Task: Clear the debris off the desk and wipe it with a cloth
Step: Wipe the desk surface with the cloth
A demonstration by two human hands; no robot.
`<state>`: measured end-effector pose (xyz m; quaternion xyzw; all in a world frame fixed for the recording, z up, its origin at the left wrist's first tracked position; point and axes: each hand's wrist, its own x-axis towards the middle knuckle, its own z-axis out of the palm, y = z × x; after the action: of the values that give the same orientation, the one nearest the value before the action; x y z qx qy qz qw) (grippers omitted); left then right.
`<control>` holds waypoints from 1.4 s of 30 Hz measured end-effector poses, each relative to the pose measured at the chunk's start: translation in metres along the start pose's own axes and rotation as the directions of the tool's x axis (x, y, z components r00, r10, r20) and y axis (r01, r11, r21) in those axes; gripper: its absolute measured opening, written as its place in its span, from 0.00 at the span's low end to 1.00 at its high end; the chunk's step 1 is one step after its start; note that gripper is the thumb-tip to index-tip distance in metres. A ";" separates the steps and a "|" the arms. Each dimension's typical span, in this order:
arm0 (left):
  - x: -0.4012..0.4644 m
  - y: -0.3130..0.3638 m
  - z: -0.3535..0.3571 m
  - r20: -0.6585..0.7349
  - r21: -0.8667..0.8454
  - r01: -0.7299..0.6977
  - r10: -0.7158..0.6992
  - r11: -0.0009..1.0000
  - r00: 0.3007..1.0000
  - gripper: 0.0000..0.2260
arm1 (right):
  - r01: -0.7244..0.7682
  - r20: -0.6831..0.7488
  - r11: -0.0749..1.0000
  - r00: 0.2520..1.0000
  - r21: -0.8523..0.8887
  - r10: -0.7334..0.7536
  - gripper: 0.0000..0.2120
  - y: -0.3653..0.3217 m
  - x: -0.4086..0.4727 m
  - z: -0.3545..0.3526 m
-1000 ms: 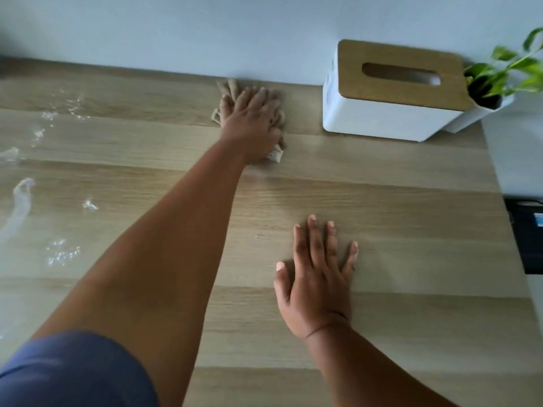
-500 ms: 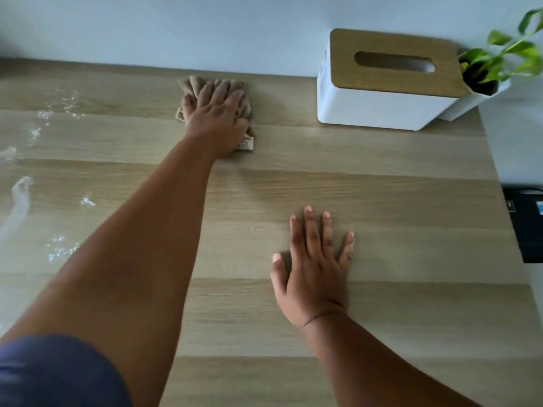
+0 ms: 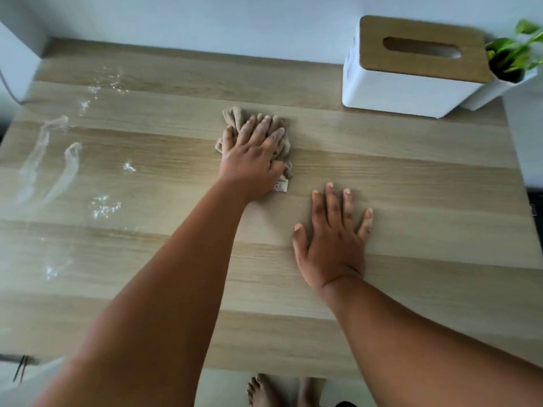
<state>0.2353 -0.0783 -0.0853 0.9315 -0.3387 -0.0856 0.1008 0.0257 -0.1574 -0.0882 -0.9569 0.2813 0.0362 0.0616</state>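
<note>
The person's left hand [image 3: 252, 160] lies flat on a crumpled beige cloth [image 3: 235, 117] near the middle of the light wooden desk [image 3: 411, 177]. The fingers are straight and spread a little, and they press the cloth down onto the wood. The cloth sticks out past the fingertips at 12 o'clock and also on both sides of the hand. A small white tag [image 3: 281, 185] on the cloth peeks out by the wrist at 5 o'clock. The right hand [image 3: 332, 245] lies palm down on the bare wood, at 4 o'clock from the cloth and just beside it. Its fingers are straight and spread wide, and it holds nothing. At 9 o'clock from the cloth, well apart from it, shiny wet streaks and drops [image 3: 70, 160] sit on the left part of the desk. At 2 o'clock, against the pale wall, stands a white tissue box with a wooden lid [image 3: 411, 80] that has a long slot in it. Touching its right side is a small white pot with a green leafy plant [image 3: 517, 57]. Bare feet [image 3: 264, 392] show on the floor below the near edge of the desk at 6 o'clock.
</note>
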 end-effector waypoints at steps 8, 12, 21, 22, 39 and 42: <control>-0.120 -0.001 0.012 -0.097 -0.044 -0.008 0.004 0.999 0.995 0.31 | 0.001 -0.030 1.000 1.000 0.022 0.000 0.35 0.001 -0.001 0.000; -0.196 -0.001 0.018 -0.155 -0.030 -0.027 0.022 0.999 0.988 0.31 | -0.005 -0.029 1.000 1.000 0.027 0.006 0.35 0.001 -0.001 0.001; -0.302 -0.044 0.010 -0.116 0.002 0.056 -0.056 0.998 0.992 0.33 | -0.010 -0.040 0.999 0.999 0.033 0.011 0.35 0.001 0.001 0.002; -0.301 -0.048 0.007 -0.116 -0.003 0.081 -0.081 0.997 0.990 0.34 | -0.009 -0.040 1.000 0.999 0.030 0.010 0.35 0.001 0.001 0.002; -0.145 -0.004 0.003 -0.061 -0.023 0.176 -0.177 0.984 0.982 0.34 | 0.006 -0.080 1.000 0.997 -0.009 -0.007 0.36 -0.001 0.001 0.006; -0.145 -0.007 0.003 -0.096 -0.048 0.095 -0.099 0.994 0.990 0.31 | 0.008 -0.090 1.000 0.996 -0.020 -0.009 0.35 0.001 0.001 0.008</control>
<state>0.1289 0.0204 -0.0770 0.9475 -0.2858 -0.0518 0.1334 0.0252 -0.1577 -0.0963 -0.9594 0.2794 -0.0045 0.0396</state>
